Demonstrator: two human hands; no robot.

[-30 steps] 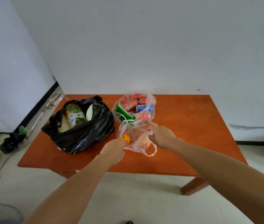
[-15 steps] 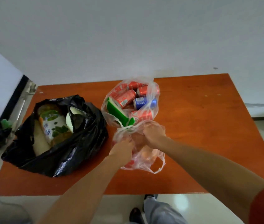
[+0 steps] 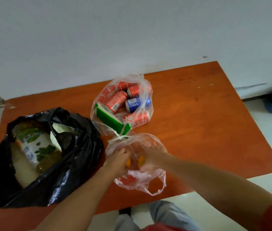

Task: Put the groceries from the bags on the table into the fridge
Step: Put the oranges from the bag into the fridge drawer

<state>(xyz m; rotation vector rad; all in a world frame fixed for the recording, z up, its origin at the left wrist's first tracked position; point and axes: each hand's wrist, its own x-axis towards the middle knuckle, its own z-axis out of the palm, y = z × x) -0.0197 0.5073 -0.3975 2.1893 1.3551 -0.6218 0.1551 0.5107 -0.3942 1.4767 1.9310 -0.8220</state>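
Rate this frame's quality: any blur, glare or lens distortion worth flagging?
Head view: wide-angle warp tilts and bends the table edges; light is soft and even, without hard shadows; glare streaks the black bag and the clear can bag; mild softness around the left hand and right hand, so the orange fruit between them reads only as blobs.

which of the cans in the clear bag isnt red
The blue can, lying on its side in the far clear bag among the red cans. It is the only blue one; every other visible can there is red.
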